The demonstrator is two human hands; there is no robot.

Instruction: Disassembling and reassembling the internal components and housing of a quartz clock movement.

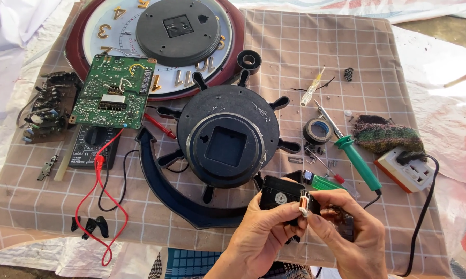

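My left hand (pixel 261 232) and my right hand (pixel 347 235) meet at the bottom middle, both gripping a small black clock movement box (pixel 280 195). My right thumb and forefinger pinch a small white and copper part (pixel 304 205) at the box's right end. Just above the hands lies a black ship-wheel clock back (pixel 228 140) with a square recess, resting on a dark blue curved frame (pixel 160 188).
A checked cloth (pixel 295 62) covers the work area. On it lie a round wall clock (pixel 160 36), a green circuit board (pixel 114 92), a multimeter (pixel 92 144) with red and black leads, a green-handled soldering iron (pixel 353 157), a tape roll (pixel 318 130), screwdrivers and a white power strip (pixel 406 169).
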